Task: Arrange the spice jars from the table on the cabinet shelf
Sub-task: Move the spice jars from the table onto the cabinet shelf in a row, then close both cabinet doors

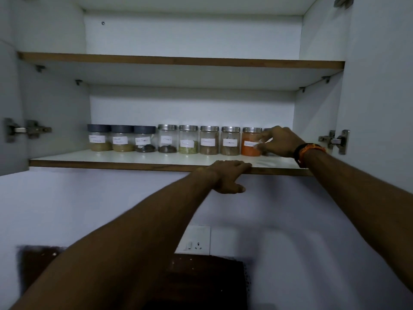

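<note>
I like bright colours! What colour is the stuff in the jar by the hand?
Orange, seen in the head view.

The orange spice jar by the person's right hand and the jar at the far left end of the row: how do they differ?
The orange spice jar has a shiny metal lid; the far-left jar has a dark grey lid. The orange spice jar is filled nearly to the lid with bright orange powder; the far-left jar holds only a low layer of tan powder. The right hand is at the orange spice jar; nothing touches the far-left jar. Both stand upright on the lower shelf, clear-walled, with white labels.
</note>
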`<action>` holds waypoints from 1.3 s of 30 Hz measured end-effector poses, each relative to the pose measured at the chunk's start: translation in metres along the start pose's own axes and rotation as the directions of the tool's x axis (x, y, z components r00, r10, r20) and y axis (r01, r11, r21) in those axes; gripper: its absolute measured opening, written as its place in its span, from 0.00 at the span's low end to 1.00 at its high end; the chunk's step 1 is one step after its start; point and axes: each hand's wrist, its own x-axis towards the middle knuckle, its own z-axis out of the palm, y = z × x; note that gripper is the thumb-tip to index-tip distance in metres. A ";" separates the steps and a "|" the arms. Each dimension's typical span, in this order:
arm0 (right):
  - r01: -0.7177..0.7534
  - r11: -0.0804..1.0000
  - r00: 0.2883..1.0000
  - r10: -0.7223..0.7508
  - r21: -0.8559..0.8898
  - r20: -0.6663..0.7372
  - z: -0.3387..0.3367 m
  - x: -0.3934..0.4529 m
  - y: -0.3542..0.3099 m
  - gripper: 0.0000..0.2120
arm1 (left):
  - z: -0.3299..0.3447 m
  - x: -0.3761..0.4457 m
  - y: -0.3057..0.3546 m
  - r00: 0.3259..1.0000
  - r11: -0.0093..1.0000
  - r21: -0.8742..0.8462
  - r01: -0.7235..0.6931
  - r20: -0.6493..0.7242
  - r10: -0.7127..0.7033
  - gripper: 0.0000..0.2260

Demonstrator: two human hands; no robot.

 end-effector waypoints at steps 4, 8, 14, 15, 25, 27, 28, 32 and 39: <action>0.077 0.997 0.997 -0.077 0.018 -0.020 -0.009 0.001 -0.045 0.16 | -0.021 -0.042 -0.016 0.994 1.000 0.003 0.022 0.110 -0.022 0.34; 0.161 0.985 0.985 -0.156 0.061 -0.075 -0.010 0.005 -0.107 0.18 | -0.043 -0.092 -0.037 0.987 0.998 0.040 0.055 0.151 -0.061 0.33; 0.342 0.916 0.938 -0.321 0.210 -0.132 0.003 0.008 -0.226 0.17 | -0.077 -0.184 -0.088 0.974 0.955 0.232 0.188 0.083 -0.211 0.25; 0.371 0.902 0.927 -0.347 0.221 -0.142 0.005 0.008 -0.243 0.17 | -0.081 -0.198 -0.096 0.968 0.942 0.255 0.217 0.069 -0.241 0.25; 0.636 0.732 0.772 -0.599 0.244 -0.214 0.010 -0.001 -0.430 0.19 | -0.134 -0.370 -0.175 0.848 0.722 0.446 0.529 -0.237 -0.474 0.21; 0.671 0.698 0.741 -0.630 0.250 -0.231 0.009 -0.005 -0.464 0.19 | -0.144 -0.405 -0.184 0.819 0.668 0.475 0.572 -0.294 -0.492 0.20; 0.689 0.681 0.725 -0.645 0.248 -0.242 0.008 -0.006 -0.478 0.19 | -0.148 -0.420 -0.187 0.806 0.643 0.488 0.590 -0.316 -0.500 0.20; 0.743 0.624 0.669 -0.678 0.243 -0.304 0.002 -0.017 -0.536 0.18 | -0.162 -0.479 -0.192 0.754 0.544 0.523 0.656 -0.410 -0.514 0.20; 0.806 0.517 0.591 -0.662 0.290 -0.462 -0.015 -0.035 -0.611 0.19 | -0.154 -0.565 -0.178 0.538 0.376 0.396 0.838 -0.720 -0.438 0.23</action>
